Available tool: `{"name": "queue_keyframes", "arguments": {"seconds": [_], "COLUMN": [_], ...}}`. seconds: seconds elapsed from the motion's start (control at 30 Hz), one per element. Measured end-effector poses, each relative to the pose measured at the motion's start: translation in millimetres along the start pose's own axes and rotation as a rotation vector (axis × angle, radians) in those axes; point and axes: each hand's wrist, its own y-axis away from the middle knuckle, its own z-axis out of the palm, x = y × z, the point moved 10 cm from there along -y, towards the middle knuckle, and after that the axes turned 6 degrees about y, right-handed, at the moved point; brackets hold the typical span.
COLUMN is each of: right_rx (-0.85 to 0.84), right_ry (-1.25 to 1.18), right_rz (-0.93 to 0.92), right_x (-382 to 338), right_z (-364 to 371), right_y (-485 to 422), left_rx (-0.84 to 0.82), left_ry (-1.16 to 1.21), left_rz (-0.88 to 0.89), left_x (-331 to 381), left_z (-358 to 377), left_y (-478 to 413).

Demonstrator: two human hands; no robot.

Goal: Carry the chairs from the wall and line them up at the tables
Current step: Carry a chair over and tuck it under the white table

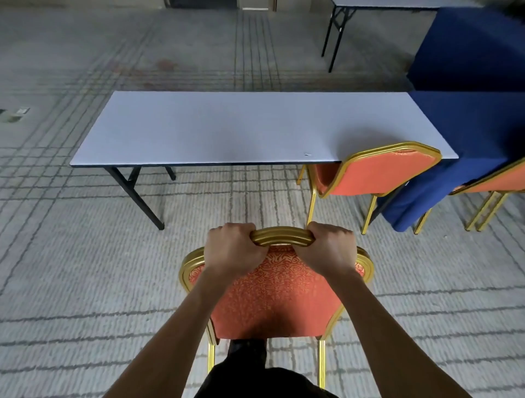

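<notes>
1. Both hands grip the curved gold top rail of an orange patterned banquet chair with a gold metal frame [277, 289]; this chair sits low centre in the view, directly in front of the person, its backrest facing the camera
2. Left hand [231, 250] closed around the left end of the rail, knuckles up, fingers wrapped over the far side
3. Right hand [329, 251] closed around the right end of the same rail, same knuckles-up grip; the two hands are near each other with a short stretch of bare rail between them
4. Two gold rear legs of the held chair show below the backrest; whether they touch the floor cannot be told
5. Ahead stands a long rectangular folding table with a pale grey top and black metal legs [227, 127], on grey carpet with a dark grid pattern [85, 270]. The held chair is on the near side of this table, apart from its edge
6. A second orange chair with gold frame [380, 170] stands at the right end of that table, its seat tucked under the tabletop edge, backrest tilted in the wide lens
7. Right of it, a table draped in dark blue cloth [468, 136] abuts the grey table; a third orange and gold chair [500, 181] is cut by the right frame edge beside the cloth
8. Another grey folding table with black legs [383, 3] stands far back at upper right
</notes>
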Motion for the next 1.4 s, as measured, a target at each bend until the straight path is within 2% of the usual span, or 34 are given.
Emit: {"name": "queue_keyframes", "arguments": {"seconds": [0.23, 0.5, 1.0, 1.4], "right_rx": [0.007, -0.026, -0.091, -0.044], "right_ry": [-0.008, 0.016, -0.04, -0.099], "right_rz": [0.051, 0.069, 0.079, 0.007], "right_x": [11, 36, 139, 179], "right_z": [56, 92, 197, 220], "right_y": [-113, -222, -420, -480], "left_rx": [-0.075, -0.112, -0.068, 0.002], "left_ry": [-0.018, -0.014, -0.042, 0.009], "left_rz": [-0.041, -0.049, -0.089, -0.088], "left_x": [-29, -30, -9, -1], "left_z": [5, 0, 51, 72], "left_y": [-127, -244, -474, -540]}}
